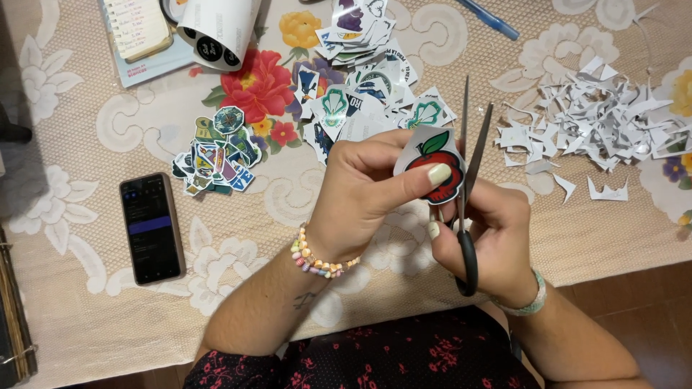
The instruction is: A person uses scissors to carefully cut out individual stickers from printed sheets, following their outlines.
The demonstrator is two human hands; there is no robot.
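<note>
Trimming the apple sticker [435,164] with the scissors [468,194]

We hold the apple sticker pinched between thumb and fingers of the left hand [367,189], closed on it above the table [238,216]; the right hand [490,241] is closed through the scissors' loops, blades open just right of the sticker's edge. To cut well, we judge it best to turn the sticker into the blades, not the blades around it (short snips, keeping a thin white border). Left of the sticker lie cut stickers [216,151] and a phone [151,227]; right of it, paper scraps [598,119]; beyond it, more stickers [367,79].
</note>
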